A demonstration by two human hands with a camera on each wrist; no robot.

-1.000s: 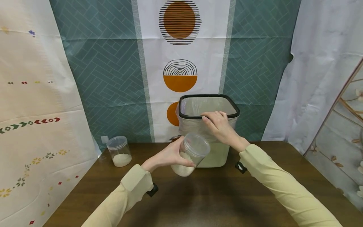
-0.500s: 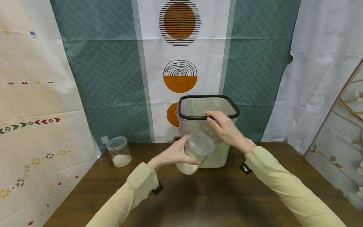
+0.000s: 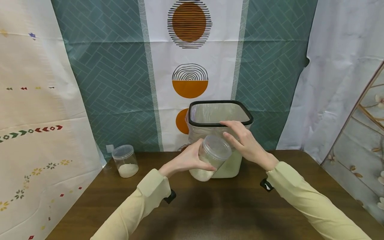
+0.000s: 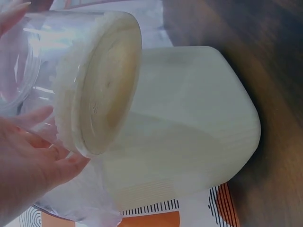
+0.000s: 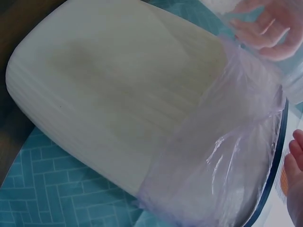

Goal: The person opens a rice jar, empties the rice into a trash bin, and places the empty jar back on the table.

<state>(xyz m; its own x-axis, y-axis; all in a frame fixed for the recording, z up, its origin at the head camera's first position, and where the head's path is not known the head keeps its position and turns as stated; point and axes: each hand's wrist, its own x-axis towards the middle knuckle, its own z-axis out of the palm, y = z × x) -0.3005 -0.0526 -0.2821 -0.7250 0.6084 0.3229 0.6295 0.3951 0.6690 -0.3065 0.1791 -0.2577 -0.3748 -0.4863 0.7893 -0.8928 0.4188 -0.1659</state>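
Observation:
My left hand point(image 3: 184, 162) grips a clear plastic jar point(image 3: 216, 147) around its side, thumb in front. The jar tilts to the right, and white grains like rice lie in its lower part; its top looks covered by a clear lid. In the left wrist view the jar's round base point(image 4: 111, 82) faces the camera. My right hand point(image 3: 248, 144) hovers to the right of the jar's top, fingers extended and holding nothing. Behind both stands a pale bin point(image 3: 232, 166) with a dark rim point(image 3: 207, 125) and a thin plastic bag point(image 5: 215, 156) folded over its edge.
A second clear jar point(image 3: 124, 160), upright with white grains at the bottom, stands at the back left of the brown wooden table point(image 3: 210, 213). Patterned cloths point(image 3: 120, 83) hang close behind the bin and on both sides.
My left hand has carried the tilted jar right and slightly up. My right hand has come off the bin's rim and drawn back right, beside the jar's top.

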